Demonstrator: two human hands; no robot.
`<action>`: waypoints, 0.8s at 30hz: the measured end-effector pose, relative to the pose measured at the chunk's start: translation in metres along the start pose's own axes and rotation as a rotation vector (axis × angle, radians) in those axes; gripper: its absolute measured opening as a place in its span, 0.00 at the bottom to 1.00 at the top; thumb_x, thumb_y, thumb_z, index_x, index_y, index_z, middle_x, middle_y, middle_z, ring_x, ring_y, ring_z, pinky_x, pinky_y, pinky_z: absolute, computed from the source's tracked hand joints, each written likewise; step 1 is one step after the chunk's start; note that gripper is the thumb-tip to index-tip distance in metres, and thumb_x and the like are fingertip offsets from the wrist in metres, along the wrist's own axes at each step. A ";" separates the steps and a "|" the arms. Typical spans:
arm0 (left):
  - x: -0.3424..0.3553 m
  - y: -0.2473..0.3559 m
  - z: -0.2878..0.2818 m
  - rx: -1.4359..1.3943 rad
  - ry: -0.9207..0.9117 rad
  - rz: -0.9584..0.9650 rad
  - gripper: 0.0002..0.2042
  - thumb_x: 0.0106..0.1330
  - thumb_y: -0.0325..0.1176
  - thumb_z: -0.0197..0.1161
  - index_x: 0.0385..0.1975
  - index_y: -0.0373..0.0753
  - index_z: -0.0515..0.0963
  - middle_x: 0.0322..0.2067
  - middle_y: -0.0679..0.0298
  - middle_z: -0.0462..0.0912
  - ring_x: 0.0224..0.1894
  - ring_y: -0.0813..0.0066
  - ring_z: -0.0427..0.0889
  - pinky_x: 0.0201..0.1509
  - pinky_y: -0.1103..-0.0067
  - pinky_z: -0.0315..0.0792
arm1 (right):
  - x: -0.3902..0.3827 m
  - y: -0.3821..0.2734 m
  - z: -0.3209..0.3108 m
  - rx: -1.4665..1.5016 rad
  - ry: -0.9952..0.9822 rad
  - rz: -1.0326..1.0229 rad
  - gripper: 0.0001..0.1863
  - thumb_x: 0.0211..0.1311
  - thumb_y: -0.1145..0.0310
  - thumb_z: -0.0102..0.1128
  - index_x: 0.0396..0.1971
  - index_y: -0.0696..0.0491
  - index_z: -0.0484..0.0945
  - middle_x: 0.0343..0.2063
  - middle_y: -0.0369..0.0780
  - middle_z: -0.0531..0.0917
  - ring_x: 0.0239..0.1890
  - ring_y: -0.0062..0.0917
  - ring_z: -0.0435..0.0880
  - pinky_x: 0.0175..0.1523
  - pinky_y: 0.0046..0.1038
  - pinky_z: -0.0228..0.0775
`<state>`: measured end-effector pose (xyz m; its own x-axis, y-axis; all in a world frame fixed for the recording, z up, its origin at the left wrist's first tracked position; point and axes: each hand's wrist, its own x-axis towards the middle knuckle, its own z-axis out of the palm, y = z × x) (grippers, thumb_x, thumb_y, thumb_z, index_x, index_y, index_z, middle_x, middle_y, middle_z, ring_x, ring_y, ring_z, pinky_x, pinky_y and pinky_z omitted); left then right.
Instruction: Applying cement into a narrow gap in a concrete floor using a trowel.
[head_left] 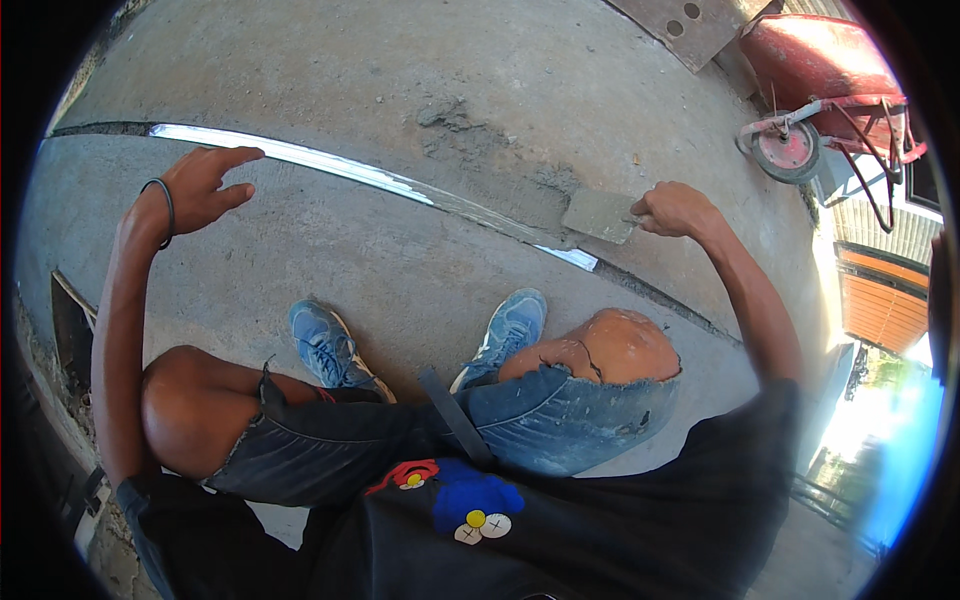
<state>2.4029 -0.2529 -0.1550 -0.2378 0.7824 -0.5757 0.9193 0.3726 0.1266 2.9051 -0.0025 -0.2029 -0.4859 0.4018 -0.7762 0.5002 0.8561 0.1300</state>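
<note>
- while a person with bent knees leans over a rough grey concrete floor point(270, 240), the right hand point(675, 210) pinches a flat, grey, mortar-smeared trowel point(602, 216).
- the trowel is just beside the right end of a long, shiny silver strip point(300, 155), partly covered in grey mortar.
- the left hand point(205, 187) is loosely spread near the strip's left part; i cannot tell whether they touch.
- a red wheelbarrow point(820, 60) is at upper right.

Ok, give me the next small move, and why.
Probably slide the trowel in the right hand leftward along the bright strip: grey mix seems to coat part of the strip's middle while both ends shine, and the trowel is near that stretch.
</note>
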 end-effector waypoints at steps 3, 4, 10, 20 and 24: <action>-0.001 0.008 -0.005 0.055 0.021 0.041 0.23 0.67 0.36 0.60 0.62 0.41 0.71 0.57 0.52 0.77 0.57 0.56 0.77 0.61 0.62 0.72 | 0.022 -0.026 -0.022 0.073 0.093 -0.015 0.17 0.54 0.63 0.60 0.43 0.51 0.82 0.32 0.50 0.84 0.37 0.46 0.84 0.44 0.44 0.74; -0.001 0.011 -0.006 0.041 0.014 0.056 0.23 0.67 0.36 0.60 0.62 0.41 0.71 0.56 0.52 0.77 0.57 0.56 0.77 0.61 0.62 0.72 | 0.034 -0.039 -0.030 0.130 0.143 -0.041 0.21 0.56 0.62 0.60 0.49 0.52 0.81 0.34 0.52 0.84 0.37 0.46 0.83 0.44 0.44 0.73; -0.006 0.022 -0.009 0.036 0.011 0.072 0.22 0.67 0.37 0.60 0.61 0.41 0.71 0.55 0.52 0.78 0.59 0.56 0.76 0.64 0.62 0.69 | 0.141 -0.133 -0.076 0.205 0.426 -0.392 0.18 0.59 0.65 0.59 0.48 0.54 0.81 0.33 0.52 0.84 0.38 0.47 0.84 0.43 0.45 0.73; -0.004 -0.016 0.004 0.068 0.022 0.026 0.23 0.66 0.35 0.61 0.62 0.43 0.70 0.57 0.54 0.77 0.51 0.56 0.80 0.56 0.64 0.76 | 0.054 -0.080 0.055 0.382 0.254 -0.044 0.21 0.62 0.59 0.57 0.55 0.47 0.78 0.36 0.51 0.84 0.38 0.47 0.82 0.46 0.42 0.74; 0.011 -0.009 0.006 0.060 0.010 0.064 0.23 0.66 0.35 0.61 0.62 0.43 0.70 0.57 0.53 0.76 0.52 0.56 0.80 0.56 0.63 0.76 | 0.008 -0.069 0.092 0.711 0.421 0.014 0.21 0.63 0.59 0.57 0.54 0.48 0.78 0.33 0.52 0.85 0.33 0.48 0.83 0.44 0.40 0.75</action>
<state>2.3943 -0.2509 -0.1672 -0.1812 0.8086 -0.5598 0.9497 0.2918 0.1141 2.9327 -0.0883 -0.2744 -0.6334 0.6198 -0.4632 0.7737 0.4969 -0.3930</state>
